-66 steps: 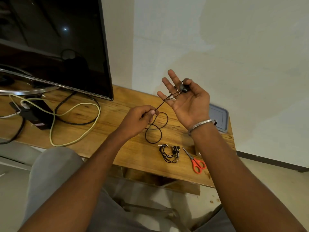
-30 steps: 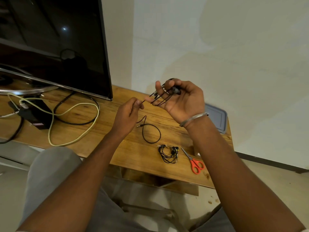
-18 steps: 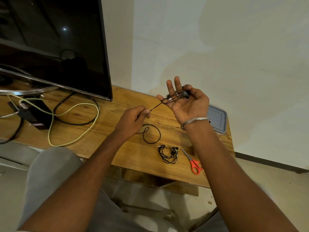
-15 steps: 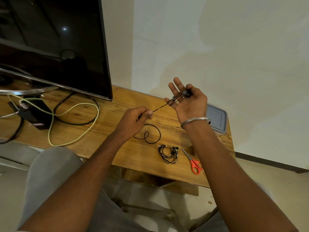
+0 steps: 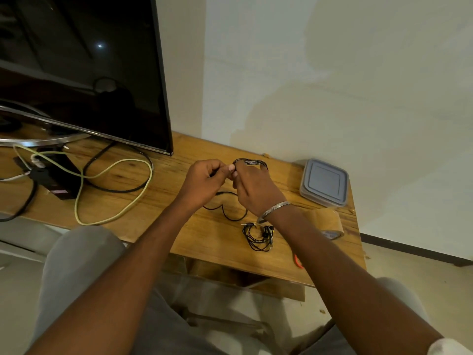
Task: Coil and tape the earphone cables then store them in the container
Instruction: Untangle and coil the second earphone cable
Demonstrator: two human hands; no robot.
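Head view: my right hand holds the black earphone cable looped around its curled fingers, while my left hand pinches the strand just beside it above the counter. The cable's loose tail lies below; another coiled earphone sits nearer, the lidded container far right.

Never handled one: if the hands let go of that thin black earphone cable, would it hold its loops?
Probably not. The earphone cable bends tightly round fingers of the right hand and its tail lies slack on the table, so it seems floppy. It looks thin and light, likely to spring loose untaped.
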